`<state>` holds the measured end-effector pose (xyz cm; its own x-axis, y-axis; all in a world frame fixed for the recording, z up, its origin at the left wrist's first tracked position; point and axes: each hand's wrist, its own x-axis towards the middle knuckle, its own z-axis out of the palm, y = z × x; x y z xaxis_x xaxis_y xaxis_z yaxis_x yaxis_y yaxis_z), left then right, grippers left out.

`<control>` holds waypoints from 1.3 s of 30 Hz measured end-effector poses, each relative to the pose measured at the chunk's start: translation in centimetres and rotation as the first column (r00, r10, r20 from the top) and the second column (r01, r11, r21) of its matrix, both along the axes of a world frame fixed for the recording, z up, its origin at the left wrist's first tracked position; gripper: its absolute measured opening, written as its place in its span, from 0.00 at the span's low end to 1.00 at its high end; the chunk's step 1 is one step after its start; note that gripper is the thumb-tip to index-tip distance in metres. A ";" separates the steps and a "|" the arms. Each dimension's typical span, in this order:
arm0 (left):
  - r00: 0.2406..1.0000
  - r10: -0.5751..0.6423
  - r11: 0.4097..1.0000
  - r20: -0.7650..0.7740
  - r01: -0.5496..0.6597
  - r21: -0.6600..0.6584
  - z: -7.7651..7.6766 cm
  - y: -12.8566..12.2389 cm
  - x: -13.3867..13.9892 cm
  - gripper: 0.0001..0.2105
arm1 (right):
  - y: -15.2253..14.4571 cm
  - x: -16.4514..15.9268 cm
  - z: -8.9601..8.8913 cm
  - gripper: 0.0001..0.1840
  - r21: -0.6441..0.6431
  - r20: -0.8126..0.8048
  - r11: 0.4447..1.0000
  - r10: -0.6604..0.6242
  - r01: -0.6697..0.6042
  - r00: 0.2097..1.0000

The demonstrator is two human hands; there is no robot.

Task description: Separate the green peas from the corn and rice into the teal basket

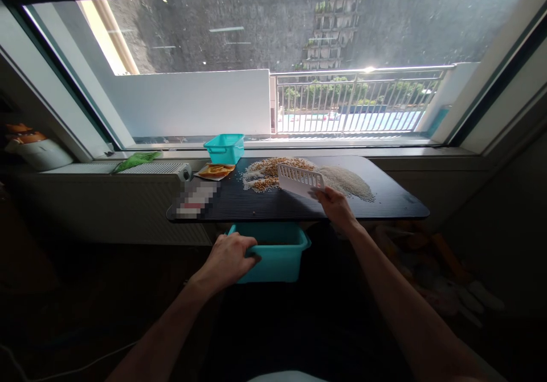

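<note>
The right hand (335, 205) is gripping a white slotted scoop (294, 184) by its near end, the slats standing between a mixed heap (267, 171) of yellow kernels and pale grain and a whiter heap (352, 184); whether they are touching grain is hard to tell. Dark tabletop (393, 205) is stretching on toward the rounded right edge. Below the front edge, the left hand (231, 257) is clasping the turquoise bin (273, 265) at its left rim

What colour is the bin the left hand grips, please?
The bin is turquoise, clearest in head view.
</note>
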<state>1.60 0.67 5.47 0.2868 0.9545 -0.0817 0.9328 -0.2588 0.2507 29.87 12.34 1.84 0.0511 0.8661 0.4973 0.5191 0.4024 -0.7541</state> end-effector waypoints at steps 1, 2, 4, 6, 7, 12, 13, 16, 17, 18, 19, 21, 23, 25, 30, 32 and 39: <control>1.000 0.001 1.000 -0.003 -0.001 0.000 0.0 0.0 -0.1 0.08 | -0.2 0.0 0.0 0.19 -0.003 -0.011 1.000 0.008 -0.008 1.000; 1.000 0.003 1.000 -0.007 -0.003 0.000 0.0 0.0 -0.2 0.08 | -0.4 0.0 0.1 0.20 -0.004 -0.023 1.000 0.016 -0.016 1.000; 1.000 0.011 1.000 -0.017 -0.011 -0.002 0.0 0.1 -0.4 0.08 | -0.7 0.1 0.3 0.22 -0.007 -0.051 1.000 0.026 -0.027 0.998; 1.000 0.019 1.000 -0.024 -0.019 -0.004 0.0 0.2 -0.6 0.08 | -0.7 0.0 0.4 0.24 -0.009 -0.079 0.999 0.040 -0.041 0.996; 0.999 0.023 1.000 -0.026 -0.023 -0.004 0.0 0.2 -0.8 0.08 | -0.6 -0.1 0.3 0.24 -0.011 -0.092 0.999 0.052 -0.053 0.994; 0.999 0.037 0.999 -0.022 -0.036 0.012 0.2 -0.1 -1.6 0.08 | -0.2 -1.7 -0.8 0.27 -0.030 -0.146 0.988 0.146 -0.152 0.978; 0.999 0.039 0.999 -0.019 -0.039 0.015 0.2 -0.1 -1.9 0.08 | -0.2 -2.1 -1.1 0.28 -0.035 -0.153 0.984 0.168 -0.175 0.974; 0.999 0.049 0.999 -0.012 -0.049 0.020 0.3 -0.3 -2.7 0.08 | -1.0 -3.5 -1.7 0.26 -0.061 -0.154 0.969 0.229 -0.241 0.961; 0.998 0.054 0.998 -0.009 -0.054 0.020 0.4 -0.3 -3.0 0.08 | -1.4 -3.9 -1.8 0.25 -0.071 -0.151 0.963 0.248 -0.261 0.957; 0.998 0.060 0.998 -0.006 -0.060 0.019 0.4 -0.4 -3.4 0.08 | -1.8 -4.3 -1.9 0.24 -0.078 -0.148 0.957 0.265 -0.279 0.953; 0.998 0.066 0.998 -0.003 -0.066 0.019 0.5 -0.5 -3.7 0.08 | -2.3 -4.6 -1.9 0.24 -0.085 -0.145 0.951 0.283 -0.297 0.948; 0.997 0.080 0.997 0.000 -0.080 0.021 0.6 -0.6 -4.3 0.07 | -3.2 -5.2 -1.8 0.23 -0.094 -0.138 0.937 0.321 -0.335 0.937; 0.996 0.092 0.996 -0.003 -0.092 0.023 0.7 -0.8 -4.9 0.07 | -3.9 -5.6 -1.6 0.22 -0.103 -0.131 0.921 0.362 -0.376 0.923; 0.995 0.102 0.995 -0.010 -0.102 0.023 0.8 -1.0 -5.5 0.07 | -4.0 -6.3 -1.3 0.21 -0.105 -0.131 0.908 0.392 -0.406 0.911; 0.990 0.136 0.991 -0.032 -0.135 0.022 1.0 -1.3 -6.6 0.07 | -1.8 -10.1 -0.7 0.22 -0.073 -0.149 0.898 0.420 -0.434 0.895; 0.989 0.146 0.989 -0.039 -0.146 0.017 1.0 -1.2 -7.0 0.08 | -0.6 -12.1 -0.7 0.21 -0.070 -0.150 0.886 0.445 -0.459 0.883; 0.982 0.186 0.983 -0.037 -0.185 0.008 0.5 -1.1 -8.1 0.09 | 0.0 -14.2 -1.3 0.21 -0.120 -0.145 0.822 0.540 -0.556 0.829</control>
